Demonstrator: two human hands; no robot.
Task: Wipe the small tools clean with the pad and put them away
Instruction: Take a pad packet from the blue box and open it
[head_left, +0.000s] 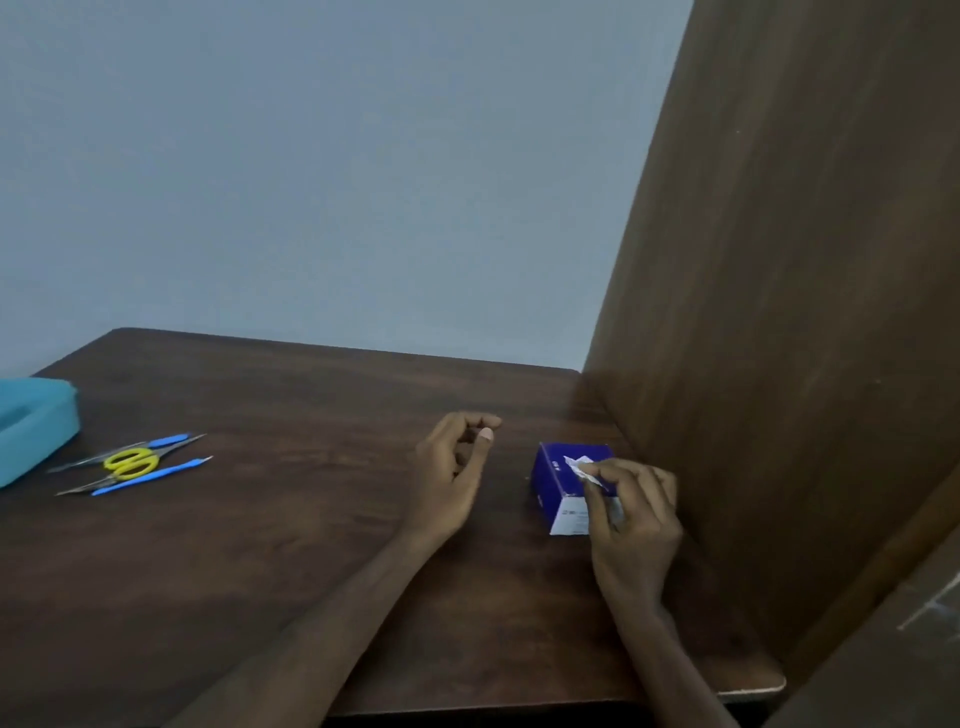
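Brown wood makes up the table (260, 545), with a grey wall behind it. Nearest the blue box (569, 480), the right hand (634, 519) pinches a small white pad packet (582, 467) right at the box top. Just left of the box, the left hand (457, 467) hangs with loosely curled fingers and holds nothing. To do this well, pull the packet out slowly, and hold the box down so it does not slide. Far left of the box lie the yellow scissors (130, 463) and the blue-handled tools (150, 475), beside the teal case (36, 421).
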